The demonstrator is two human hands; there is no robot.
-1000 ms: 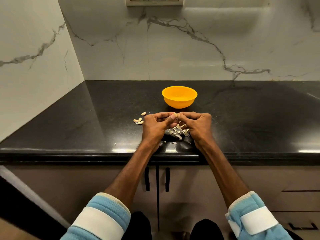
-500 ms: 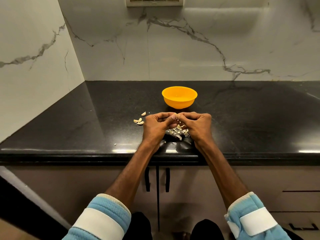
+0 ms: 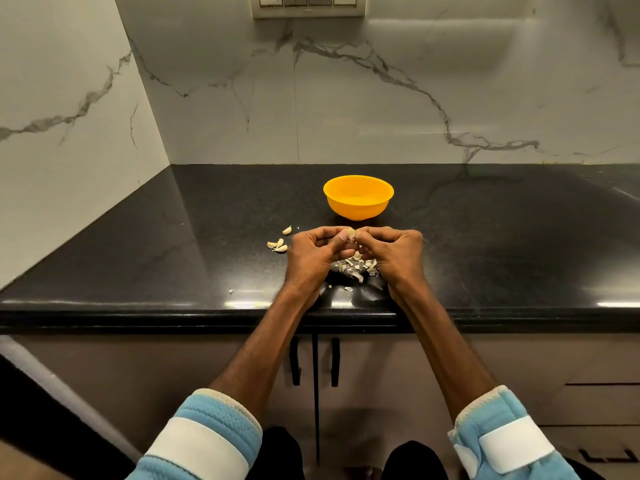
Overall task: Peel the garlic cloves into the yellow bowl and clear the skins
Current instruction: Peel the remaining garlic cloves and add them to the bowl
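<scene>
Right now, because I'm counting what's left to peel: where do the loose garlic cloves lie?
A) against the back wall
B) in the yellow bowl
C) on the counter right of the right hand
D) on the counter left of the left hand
D: the loose garlic cloves lie on the counter just left of the left hand, not touching it.

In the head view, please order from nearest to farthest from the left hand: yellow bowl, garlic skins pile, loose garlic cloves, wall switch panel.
1. garlic skins pile, just right of the left hand, and loose garlic cloves, just left: too close to call.
2. yellow bowl, farther back, centre.
3. wall switch panel, high on the back wall.
</scene>
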